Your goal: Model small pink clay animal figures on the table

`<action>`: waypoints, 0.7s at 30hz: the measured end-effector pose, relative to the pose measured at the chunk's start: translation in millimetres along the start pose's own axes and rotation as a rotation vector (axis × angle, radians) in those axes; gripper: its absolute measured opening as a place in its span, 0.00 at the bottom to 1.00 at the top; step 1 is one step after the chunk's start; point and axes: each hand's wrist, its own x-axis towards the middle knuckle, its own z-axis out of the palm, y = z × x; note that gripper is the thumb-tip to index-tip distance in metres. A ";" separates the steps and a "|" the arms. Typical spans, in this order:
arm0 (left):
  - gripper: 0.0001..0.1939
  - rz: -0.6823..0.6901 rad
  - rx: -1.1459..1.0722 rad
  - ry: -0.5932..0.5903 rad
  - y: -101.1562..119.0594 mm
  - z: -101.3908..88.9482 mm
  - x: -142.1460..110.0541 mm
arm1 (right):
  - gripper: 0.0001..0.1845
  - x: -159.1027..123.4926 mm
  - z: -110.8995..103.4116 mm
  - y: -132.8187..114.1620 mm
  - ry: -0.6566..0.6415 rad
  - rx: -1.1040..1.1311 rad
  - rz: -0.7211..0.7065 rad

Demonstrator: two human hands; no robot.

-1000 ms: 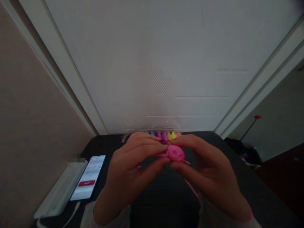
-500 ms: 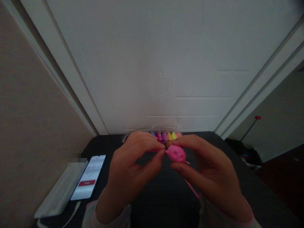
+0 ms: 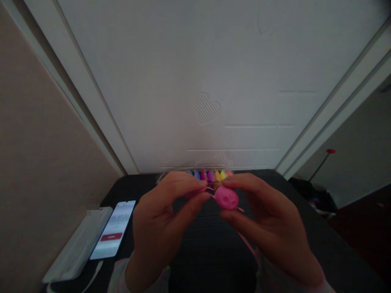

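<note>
Between thumb and fingers, my right hand (image 3: pixel 271 219) pinches a pink lump of modelling clay (image 3: pixel 226 198); small dents mark its surface. My left hand (image 3: pixel 161 219) is closed beside it, thumb and forefinger on a smaller bit of pink clay (image 3: pixel 195 193), mostly hidden by the fingers. Thin pink strands bridge the short gap from the left fingertips to the lump. Both hands are above the black tabletop (image 3: pixel 210 252). A thin pink strip (image 3: pixel 247 243) shows below the right thumb, and I cannot tell what it joins.
At the table's back lies a clear pack of several coloured pieces (image 3: pixel 210 176), against a white panel (image 3: pixel 195 73) with embossed hearts. On the left are a lit phone (image 3: pixel 113 230), a white flat case (image 3: pixel 77 248) and a white cable (image 3: pixel 94 276).
My left hand has shifted slightly left, away from the lump, and strands of pink clay now stretch across the gap. The right hand has hardly moved.
</note>
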 end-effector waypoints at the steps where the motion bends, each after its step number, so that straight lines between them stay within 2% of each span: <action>1: 0.13 0.015 -0.005 -0.018 1.6 1.2 -0.2 | 0.18 -0.2 0.6 0.2 0.012 0.005 0.006; 6: 0.13 -0.057 -0.039 -0.049 3.7 4.0 2.9 | 0.16 -0.4 2.0 -0.5 0.031 0.020 -0.004; 14: 0.08 -0.128 -0.084 0.029 2.3 8.6 -0.3 | 0.15 0.9 1.9 0.2 0.047 0.018 0.002; 21: 0.09 -0.072 -0.022 0.016 2.2 9.4 0.6 | 0.15 0.8 2.2 1.3 0.029 0.011 -0.010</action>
